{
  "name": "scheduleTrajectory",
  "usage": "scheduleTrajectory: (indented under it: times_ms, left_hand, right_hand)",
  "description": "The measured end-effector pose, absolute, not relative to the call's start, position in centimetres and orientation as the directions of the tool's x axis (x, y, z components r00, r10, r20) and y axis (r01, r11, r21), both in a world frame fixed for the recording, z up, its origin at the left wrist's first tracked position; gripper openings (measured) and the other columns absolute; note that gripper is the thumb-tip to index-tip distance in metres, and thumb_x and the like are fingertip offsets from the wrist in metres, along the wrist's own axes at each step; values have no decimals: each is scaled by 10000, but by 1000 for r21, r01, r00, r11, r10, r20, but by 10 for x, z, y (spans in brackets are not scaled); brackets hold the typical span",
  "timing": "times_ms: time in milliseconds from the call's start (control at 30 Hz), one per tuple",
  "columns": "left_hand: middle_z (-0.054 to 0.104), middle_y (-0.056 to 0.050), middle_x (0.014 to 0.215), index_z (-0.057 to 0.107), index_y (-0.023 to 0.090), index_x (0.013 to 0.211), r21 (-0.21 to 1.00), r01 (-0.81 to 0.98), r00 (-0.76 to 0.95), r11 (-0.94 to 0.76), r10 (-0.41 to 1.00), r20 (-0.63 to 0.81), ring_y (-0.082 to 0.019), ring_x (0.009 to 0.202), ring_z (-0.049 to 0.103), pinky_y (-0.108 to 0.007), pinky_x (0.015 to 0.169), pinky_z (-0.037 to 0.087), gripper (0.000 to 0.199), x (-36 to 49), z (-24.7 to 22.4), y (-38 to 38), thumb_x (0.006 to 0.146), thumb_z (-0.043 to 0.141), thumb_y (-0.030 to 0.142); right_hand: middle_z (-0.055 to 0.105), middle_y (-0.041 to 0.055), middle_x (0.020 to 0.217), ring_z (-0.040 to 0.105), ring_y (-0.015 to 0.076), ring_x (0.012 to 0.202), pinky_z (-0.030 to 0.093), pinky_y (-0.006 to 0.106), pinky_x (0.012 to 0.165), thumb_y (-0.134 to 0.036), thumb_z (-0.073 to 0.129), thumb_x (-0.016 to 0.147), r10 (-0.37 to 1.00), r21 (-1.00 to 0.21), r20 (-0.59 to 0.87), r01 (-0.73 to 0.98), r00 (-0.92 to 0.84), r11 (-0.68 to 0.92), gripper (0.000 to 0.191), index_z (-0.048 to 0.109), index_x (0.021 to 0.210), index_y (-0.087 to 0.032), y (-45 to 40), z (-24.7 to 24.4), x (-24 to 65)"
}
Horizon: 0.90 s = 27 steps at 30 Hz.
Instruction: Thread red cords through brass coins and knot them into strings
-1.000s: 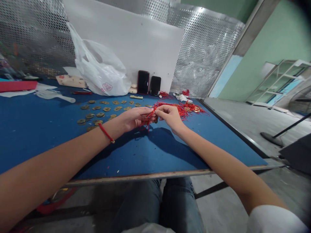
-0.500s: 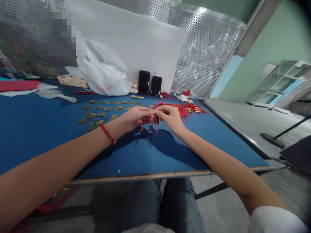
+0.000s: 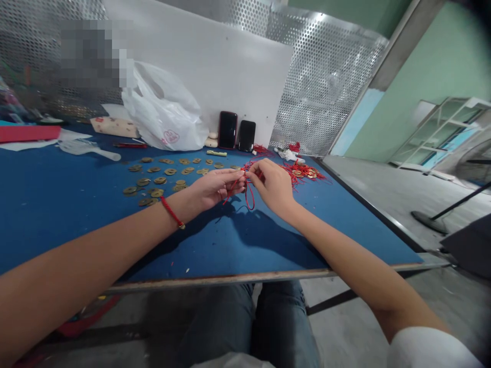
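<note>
Above the blue table (image 3: 245,245), both hands meet over a thin red cord (image 3: 250,197) whose loop and loose ends hang below the fingers. My left hand (image 3: 218,186) pinches the cord between thumb and forefinger, its other fingers curled beneath. My right hand (image 3: 274,184) is closed with thumb and forefinger on the cord, touching the left fingertips. Whatever else lies inside the fingers is hidden. Small piles of brass coins with holes (image 3: 160,180) lie left of the hands. Behind the right hand is a heap of red cords with coins (image 3: 307,171).
Two dark phones (image 3: 227,130) lean against a white board (image 3: 245,66). Beside them stands a white plastic bag (image 3: 164,112). A clear plastic scoop-like item (image 3: 90,149), a red pen (image 3: 130,145) and red paper (image 3: 28,134) lie at the back left.
My right hand has shifted slightly up and right and turned over more. The hanging cord loop has swung right; the dark coin-like piece below the fingers is now mostly hidden.
</note>
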<state>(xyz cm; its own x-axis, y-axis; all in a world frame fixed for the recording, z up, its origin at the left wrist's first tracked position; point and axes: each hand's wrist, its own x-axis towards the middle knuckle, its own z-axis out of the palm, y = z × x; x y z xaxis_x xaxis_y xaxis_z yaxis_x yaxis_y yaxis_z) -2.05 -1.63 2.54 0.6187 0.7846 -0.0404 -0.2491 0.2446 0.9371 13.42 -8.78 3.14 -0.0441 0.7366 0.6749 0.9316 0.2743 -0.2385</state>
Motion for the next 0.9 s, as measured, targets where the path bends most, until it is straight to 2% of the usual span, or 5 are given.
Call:
scheduleTrajectory:
  times_ms: [267,400,633,767,900]
  left_hand:
    - [654,-16,713,674,141,734,943,-266,595,199,804,-2,-93,602,598,-195,587,504,144,-18,23,-24,709,804,197]
    - [626,-5,671,665,132,692,945,-267,569,188,822,-3,-80,569,576,-182,566,484,94,-18,26,-24,723,753,116]
    - [628,-22,684,677,112,710,950,-252,549,185,835,-17,-94,612,589,-236,693,537,123,-18,35,-26,812,629,64]
    - [653,-34,682,677,97,733,948,-241,556,207,830,-40,-96,605,620,-225,667,539,162,-17,37,-28,834,579,17]
    - [680,-57,700,695,70,821,956,-243,566,166,824,1,-98,597,639,-204,643,530,114,-17,34,-28,814,604,2]
  right_hand:
    - [624,40,938,540,106,782,308,234,646,-346,480,947,730,-94,661,945,-175,312,239,640,896,-176,-92,21,120]
    - [624,31,927,552,110,844,337,230,685,-353,533,921,709,-85,664,918,-237,387,207,670,908,-199,-92,21,122]
    - [642,11,799,525,85,709,375,229,695,-427,479,924,736,-563,674,696,73,446,308,629,858,-166,-81,23,130]
    - [621,1,758,537,84,702,409,224,694,-286,530,846,891,-808,448,459,72,369,151,587,804,-153,-70,19,134]
    - [621,0,733,573,73,691,449,208,688,-334,521,842,972,-959,234,170,32,225,206,592,790,-148,-71,19,132]
